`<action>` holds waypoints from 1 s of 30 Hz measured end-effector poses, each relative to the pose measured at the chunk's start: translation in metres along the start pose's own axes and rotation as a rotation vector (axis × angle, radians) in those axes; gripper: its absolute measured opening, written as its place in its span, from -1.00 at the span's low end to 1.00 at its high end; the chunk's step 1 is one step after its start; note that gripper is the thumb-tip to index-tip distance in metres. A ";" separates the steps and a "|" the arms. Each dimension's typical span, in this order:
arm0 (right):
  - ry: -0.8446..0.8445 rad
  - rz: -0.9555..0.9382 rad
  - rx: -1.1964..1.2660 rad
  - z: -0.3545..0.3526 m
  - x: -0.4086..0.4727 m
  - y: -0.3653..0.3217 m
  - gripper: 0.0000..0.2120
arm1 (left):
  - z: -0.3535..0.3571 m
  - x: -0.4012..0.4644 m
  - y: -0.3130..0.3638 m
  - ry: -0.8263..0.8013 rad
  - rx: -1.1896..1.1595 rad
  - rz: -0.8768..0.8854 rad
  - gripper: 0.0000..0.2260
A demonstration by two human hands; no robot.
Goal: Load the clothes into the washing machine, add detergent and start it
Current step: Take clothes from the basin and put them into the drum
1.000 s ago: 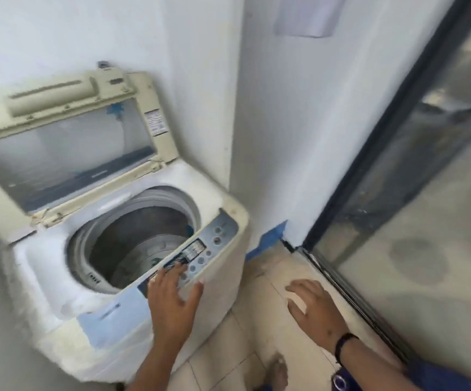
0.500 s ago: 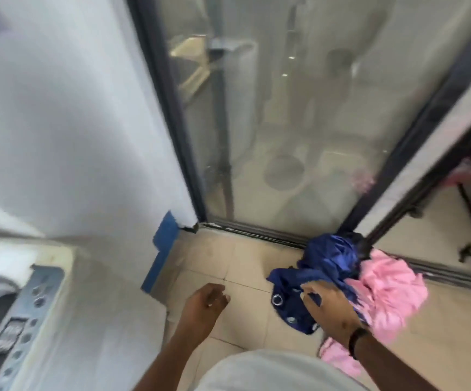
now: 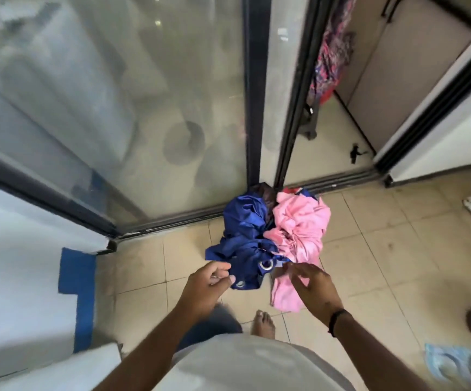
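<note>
Blue cloth (image 3: pixel 242 235), pink cloth (image 3: pixel 299 230), beige floor tiles (image 3: pixel 383 263).

I stand in a home, on a small laundry balcony: beige floor tiles (image 3: pixel 375 266), a dark-framed sliding glass door (image 3: pixel 133 114), crumpled blue and pink clothes (image 3: pixel 271 238) heaped on the floor, and a patterned garment (image 3: pixel 331 49) hanging in the room beyond.

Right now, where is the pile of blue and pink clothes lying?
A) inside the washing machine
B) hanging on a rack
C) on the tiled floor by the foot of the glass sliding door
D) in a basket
C: the blue cloth and the pink cloth lie bunched together on the tiled floor, against the track of the glass sliding door, just beyond both hands.
</note>
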State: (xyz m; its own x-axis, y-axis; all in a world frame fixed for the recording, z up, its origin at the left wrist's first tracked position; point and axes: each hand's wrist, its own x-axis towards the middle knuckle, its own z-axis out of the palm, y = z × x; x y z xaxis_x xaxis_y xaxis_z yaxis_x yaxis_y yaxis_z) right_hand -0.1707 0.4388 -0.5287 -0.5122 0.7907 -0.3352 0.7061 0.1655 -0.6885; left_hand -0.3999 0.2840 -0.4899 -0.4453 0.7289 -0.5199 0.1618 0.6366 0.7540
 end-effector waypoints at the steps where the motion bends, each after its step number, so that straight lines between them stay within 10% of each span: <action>1: 0.000 0.038 0.017 0.000 0.004 0.001 -0.86 | 0.003 0.011 0.003 -0.023 0.008 -0.007 -0.79; 14: -0.200 0.285 -0.023 0.025 0.100 0.003 -0.70 | 0.033 0.189 -0.012 -0.370 0.279 -0.164 -0.75; 30: -0.775 0.375 -0.286 0.231 0.255 0.135 -0.80 | 0.116 0.387 -0.186 -0.240 0.596 -0.429 -0.59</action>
State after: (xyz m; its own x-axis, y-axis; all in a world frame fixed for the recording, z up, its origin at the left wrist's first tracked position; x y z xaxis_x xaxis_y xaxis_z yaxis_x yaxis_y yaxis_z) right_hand -0.3190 0.5265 -0.8556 -0.3364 0.2210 -0.9154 0.9345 0.1984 -0.2956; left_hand -0.5003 0.4770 -0.8780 -0.3842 0.3789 -0.8419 0.4951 0.8543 0.1585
